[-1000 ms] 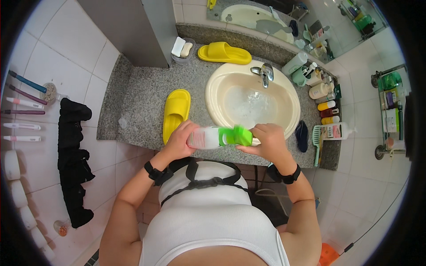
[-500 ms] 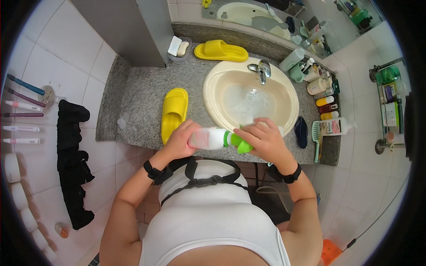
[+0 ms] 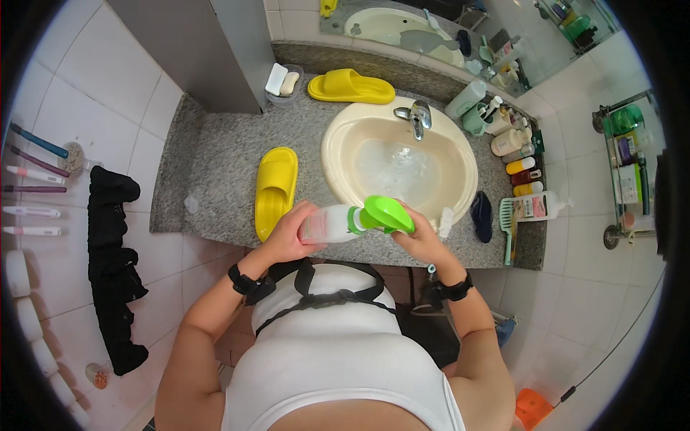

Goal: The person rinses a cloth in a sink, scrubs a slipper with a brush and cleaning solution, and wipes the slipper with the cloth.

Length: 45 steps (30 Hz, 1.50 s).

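I have the left hand (image 3: 293, 235) wrapped firmly around a white bottle (image 3: 328, 224), held sideways just in front of the cream sink (image 3: 329, 159). The right hand (image 3: 424, 238) is half curled at its green spray top (image 3: 388, 214); I cannot tell whether it grips. One yellow slipper (image 3: 276, 188) lies on the grey counter (image 3: 223, 169), left of the sink.

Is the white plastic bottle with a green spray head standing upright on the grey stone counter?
No, the left hand is holding the bottle sideways near the front edge of the counter.
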Each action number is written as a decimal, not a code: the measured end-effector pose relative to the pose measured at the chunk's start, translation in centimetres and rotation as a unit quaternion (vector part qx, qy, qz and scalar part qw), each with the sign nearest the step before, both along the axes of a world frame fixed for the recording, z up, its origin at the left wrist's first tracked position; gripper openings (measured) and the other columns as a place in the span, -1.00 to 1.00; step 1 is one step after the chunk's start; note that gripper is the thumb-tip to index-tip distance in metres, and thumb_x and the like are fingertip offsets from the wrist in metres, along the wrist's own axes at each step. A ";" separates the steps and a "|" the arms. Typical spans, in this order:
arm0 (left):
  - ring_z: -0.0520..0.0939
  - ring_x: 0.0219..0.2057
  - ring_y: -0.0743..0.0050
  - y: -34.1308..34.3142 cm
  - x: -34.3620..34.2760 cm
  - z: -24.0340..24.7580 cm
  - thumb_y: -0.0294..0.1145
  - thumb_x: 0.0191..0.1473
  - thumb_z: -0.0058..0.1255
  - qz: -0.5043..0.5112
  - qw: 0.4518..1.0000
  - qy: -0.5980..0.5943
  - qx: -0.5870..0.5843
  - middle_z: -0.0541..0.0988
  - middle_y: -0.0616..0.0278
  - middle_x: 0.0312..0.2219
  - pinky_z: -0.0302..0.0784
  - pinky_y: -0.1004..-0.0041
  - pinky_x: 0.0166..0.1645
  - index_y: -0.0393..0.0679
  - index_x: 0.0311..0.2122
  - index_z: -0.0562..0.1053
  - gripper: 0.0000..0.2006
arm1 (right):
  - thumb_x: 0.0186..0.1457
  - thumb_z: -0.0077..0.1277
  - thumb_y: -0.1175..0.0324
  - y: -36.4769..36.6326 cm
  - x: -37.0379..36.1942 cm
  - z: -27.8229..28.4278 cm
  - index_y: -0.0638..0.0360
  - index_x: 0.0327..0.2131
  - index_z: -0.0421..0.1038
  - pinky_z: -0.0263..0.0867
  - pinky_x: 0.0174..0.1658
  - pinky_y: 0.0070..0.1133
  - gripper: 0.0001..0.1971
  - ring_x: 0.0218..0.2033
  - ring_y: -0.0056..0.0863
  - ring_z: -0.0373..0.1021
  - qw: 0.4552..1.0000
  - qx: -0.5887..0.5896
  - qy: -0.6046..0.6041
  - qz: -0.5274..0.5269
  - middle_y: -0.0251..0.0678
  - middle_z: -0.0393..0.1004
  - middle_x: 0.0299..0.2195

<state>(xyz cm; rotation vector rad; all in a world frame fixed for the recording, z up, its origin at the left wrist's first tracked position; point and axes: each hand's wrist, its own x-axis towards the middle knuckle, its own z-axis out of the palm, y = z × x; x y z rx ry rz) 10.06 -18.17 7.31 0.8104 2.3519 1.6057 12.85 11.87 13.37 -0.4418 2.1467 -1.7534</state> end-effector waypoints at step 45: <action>0.49 -0.29 0.32 1.9 -1.2 0.1 -0.26 -0.24 0.41 -0.059 0.996 -0.056 0.022 0.44 0.15 -0.30 0.41 0.39 -0.17 -0.20 -0.09 0.31 -0.38 | -0.03 0.21 0.49 -4.7 -1.0 -1.3 0.29 -0.07 0.39 0.34 -0.04 -0.52 -0.60 -0.11 -0.48 0.40 0.964 -0.205 -0.035 -0.163 -0.19 0.48 -0.09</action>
